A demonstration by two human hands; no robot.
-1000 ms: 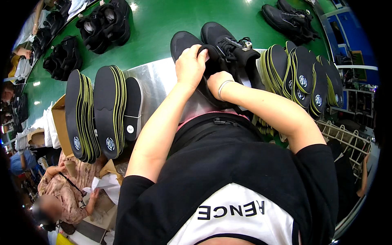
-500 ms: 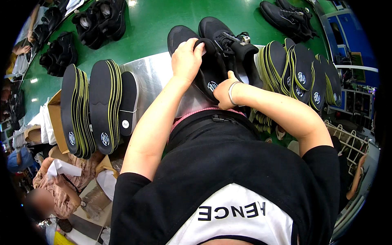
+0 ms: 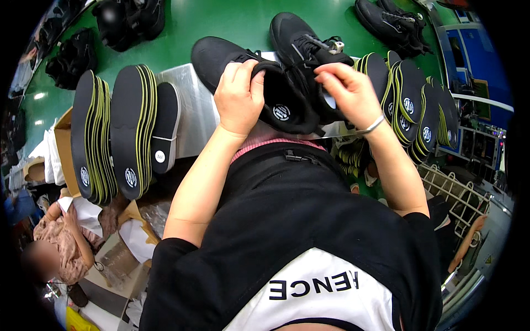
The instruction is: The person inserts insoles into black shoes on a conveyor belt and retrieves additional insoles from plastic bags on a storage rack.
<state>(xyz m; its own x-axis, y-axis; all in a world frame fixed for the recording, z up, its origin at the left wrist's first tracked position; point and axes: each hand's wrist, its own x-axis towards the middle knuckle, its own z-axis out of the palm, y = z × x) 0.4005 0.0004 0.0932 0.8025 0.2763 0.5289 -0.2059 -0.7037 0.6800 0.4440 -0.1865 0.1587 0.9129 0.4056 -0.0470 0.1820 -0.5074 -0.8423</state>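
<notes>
Two black shoes lie side by side on a shiny metal plate set on a green work surface. My left hand grips the collar of the left black shoe, where a black insole with a round white mark sticks out of the opening. My right hand holds the collar of the right black shoe, which has laces and a small light tag.
Stacks of black insoles with yellow-green edges stand on edge to the left and to the right. More black shoes lie at the far left and far right. A wire rack is at the right. A person sits at lower left.
Both hands have shifted on the shoes: the left hand now pinches the left shoe's collar over the insole, and the right hand has risen from the insole heel to the right shoe's collar.
</notes>
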